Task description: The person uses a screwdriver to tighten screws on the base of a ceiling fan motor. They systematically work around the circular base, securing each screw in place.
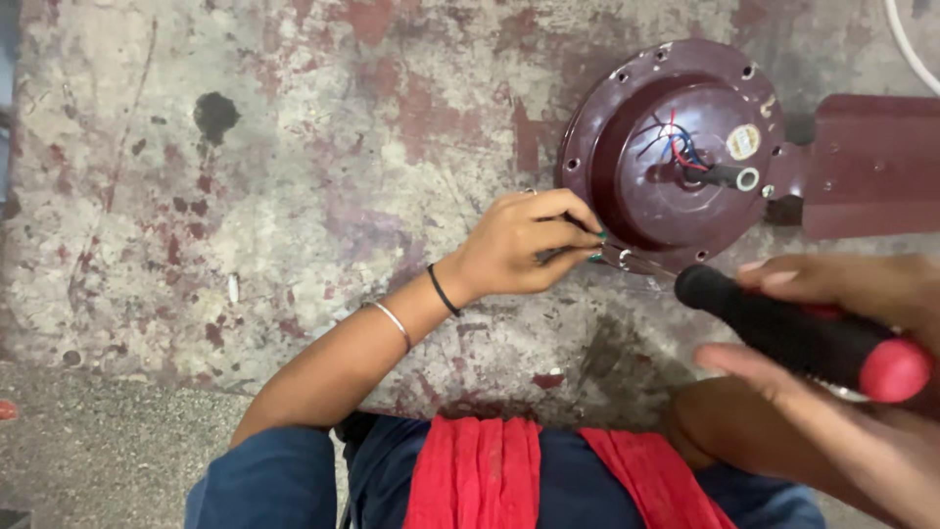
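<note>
Maroon fan motor (685,147) lying flat on worn floor, coloured wires at centre, one blade attached; black screwdriver handle (798,338) with red end, tilted.

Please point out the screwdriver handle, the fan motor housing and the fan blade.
screwdriver handle (803,338), head view, on its black grip
fan motor housing (627,137), head view, on its maroon flange
fan blade (871,162), head view, on its flat face

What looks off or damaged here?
The fan motor lies on the floor with loose wires at its hub. The floor's red paint is worn off in patches. The left hand pinches its rim; the right hand holds a screwdriver.
</note>
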